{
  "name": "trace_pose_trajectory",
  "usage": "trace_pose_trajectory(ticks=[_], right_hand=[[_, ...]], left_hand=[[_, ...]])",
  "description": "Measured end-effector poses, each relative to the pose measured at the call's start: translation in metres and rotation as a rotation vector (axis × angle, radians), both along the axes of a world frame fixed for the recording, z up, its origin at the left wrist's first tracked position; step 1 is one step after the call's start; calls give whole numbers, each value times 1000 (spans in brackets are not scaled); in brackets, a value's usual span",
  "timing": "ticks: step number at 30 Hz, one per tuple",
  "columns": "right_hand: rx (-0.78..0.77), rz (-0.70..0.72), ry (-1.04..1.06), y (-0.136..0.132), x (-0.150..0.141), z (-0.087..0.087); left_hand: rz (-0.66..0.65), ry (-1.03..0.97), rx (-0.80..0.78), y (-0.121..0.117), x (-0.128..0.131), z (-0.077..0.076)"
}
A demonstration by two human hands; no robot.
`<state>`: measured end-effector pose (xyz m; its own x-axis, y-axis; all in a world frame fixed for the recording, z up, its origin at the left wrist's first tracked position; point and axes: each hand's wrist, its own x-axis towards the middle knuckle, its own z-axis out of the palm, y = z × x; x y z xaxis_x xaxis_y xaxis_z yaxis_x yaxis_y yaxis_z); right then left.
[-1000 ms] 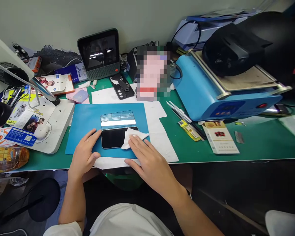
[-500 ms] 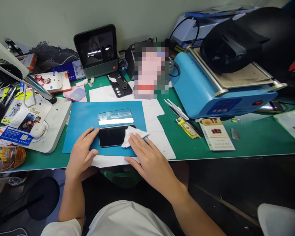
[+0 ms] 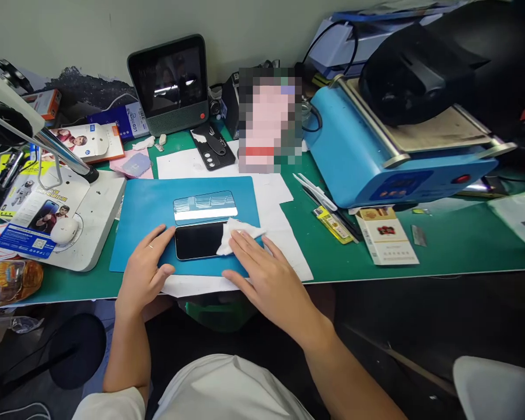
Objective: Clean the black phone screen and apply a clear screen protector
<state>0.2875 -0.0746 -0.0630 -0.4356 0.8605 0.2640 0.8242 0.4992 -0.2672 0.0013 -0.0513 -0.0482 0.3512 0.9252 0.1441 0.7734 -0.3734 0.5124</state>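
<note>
A smartphone (image 3: 198, 241) with a dark screen lies face up on a blue mat (image 3: 135, 201). My right hand (image 3: 262, 268) presses a folded white tissue (image 3: 227, 240) onto the phone's right end, which the tissue and fingers hide. At the phone's left end, my left hand (image 3: 147, 265) rests with fingers spread and a fingertip against its edge. Just behind the phone, a clear screen protector (image 3: 205, 208) with a dark border lies flat on the mat, apart from it.
A blue machine (image 3: 354, 157) stands at right, with tweezers (image 3: 315, 191) and a small carton (image 3: 387, 236) before it. Behind the mat are a black phone case (image 3: 213, 146) and a smart display (image 3: 170, 87). A white lamp base (image 3: 98, 233) stands at left.
The view has shifted slightly. My right hand and the tissue stay at the phone's right end with barely any movement; my left hand keeps its place.
</note>
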Motion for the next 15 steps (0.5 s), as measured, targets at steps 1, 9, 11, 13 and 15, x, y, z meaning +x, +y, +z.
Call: trace_pose_trajectory(ticks=[1,9,11,13,15], right_hand=[[-14,-3,9,8,-1,0],[-20,-50,36,10,-6,-5],[-9,-45,38,-5,-3,-7],[-6,-44,36,-9,-2,-7],[-16,-45,29,-3,-4,-6]], left_hand=[[1,-1,-1,0,0,0],[-4,-8,-18,-1,-2,0],[-9,-2,-8,-1,-1,-1],[-11,7,4,-1,0,-2],[-11,17,11,-1,1,-2]])
